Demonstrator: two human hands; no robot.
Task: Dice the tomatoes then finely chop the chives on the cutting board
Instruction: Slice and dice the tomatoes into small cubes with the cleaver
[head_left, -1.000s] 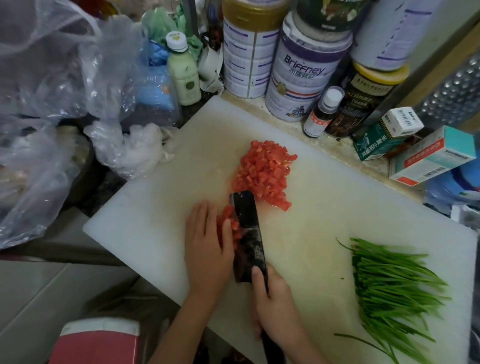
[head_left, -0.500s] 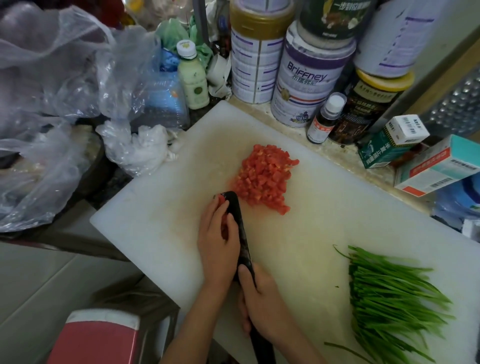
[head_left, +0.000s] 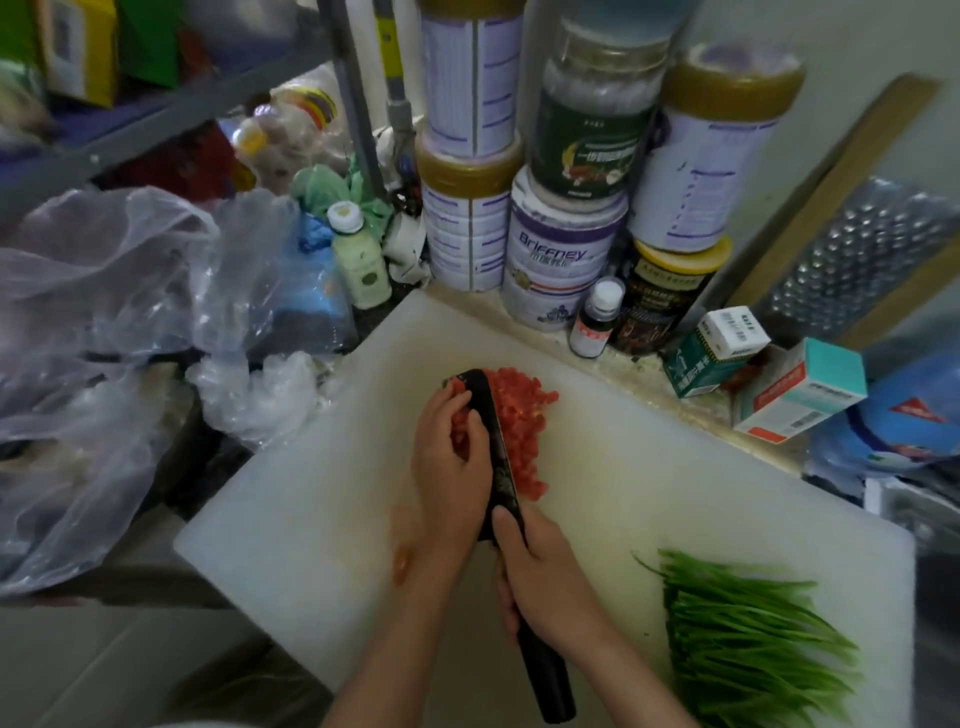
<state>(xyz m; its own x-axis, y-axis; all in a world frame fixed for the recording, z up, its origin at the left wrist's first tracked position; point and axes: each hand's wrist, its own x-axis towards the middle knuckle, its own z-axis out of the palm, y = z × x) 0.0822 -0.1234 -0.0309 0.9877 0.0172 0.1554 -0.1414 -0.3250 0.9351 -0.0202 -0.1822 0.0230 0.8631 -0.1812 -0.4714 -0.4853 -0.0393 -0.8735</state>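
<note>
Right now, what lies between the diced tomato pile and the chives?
Nothing: bare cutting board separates the diced tomato from the chives, per the head view.

The left grip (head_left: 451, 470) and the knife (head_left: 496, 447) hid part of the diced tomatoes (head_left: 524, 415), the chives (head_left: 748, 639) ran off the bottom edge at five o'clock, and small print on the tins (head_left: 561, 260) at twelve o'clock was too blurred to read.

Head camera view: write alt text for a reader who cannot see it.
A left hand cups diced tomato against a black knife that the right hand grips by its handle, on a white cutting board. Uncut chives lie on the board's right; tins crowd behind it.
</note>
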